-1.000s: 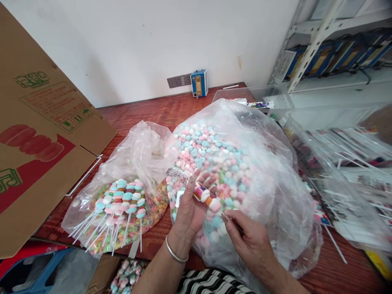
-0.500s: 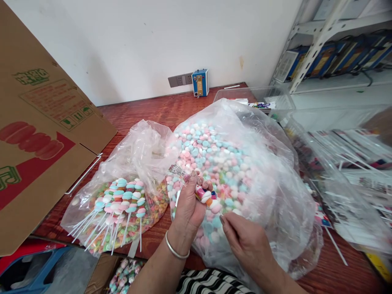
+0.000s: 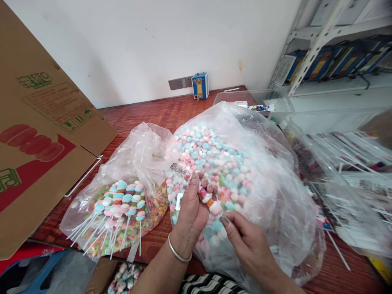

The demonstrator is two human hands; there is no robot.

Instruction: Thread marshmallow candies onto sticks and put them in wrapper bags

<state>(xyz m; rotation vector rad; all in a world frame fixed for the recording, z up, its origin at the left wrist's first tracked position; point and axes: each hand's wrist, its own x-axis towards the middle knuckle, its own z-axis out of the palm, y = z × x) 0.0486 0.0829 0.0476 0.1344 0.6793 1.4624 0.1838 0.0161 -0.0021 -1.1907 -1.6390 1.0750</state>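
Note:
My left hand [image 3: 192,208] is closed around a candy skewer [image 3: 208,198] and its printed clear wrapper [image 3: 180,169], held above a big clear bag of pink, blue and white candies [image 3: 220,163]. My right hand [image 3: 246,241] pinches the skewer's lower stick end, fingers pressed together. A smaller bag [image 3: 122,204] to the left holds finished skewers with white sticks on top of ring-shaped candies.
A large cardboard box [image 3: 43,134] leans at the left. A clear plastic bin [image 3: 263,102] stands behind the big bag. Bags of white sticks and wrappers [image 3: 352,171] lie at the right. A blue device [image 3: 199,85] sits by the wall socket. Metal shelving [image 3: 337,45] fills the right rear.
My left hand's fingers have curled tighter round the skewer and wrapper. My right hand has moved up closer to the left along the stick.

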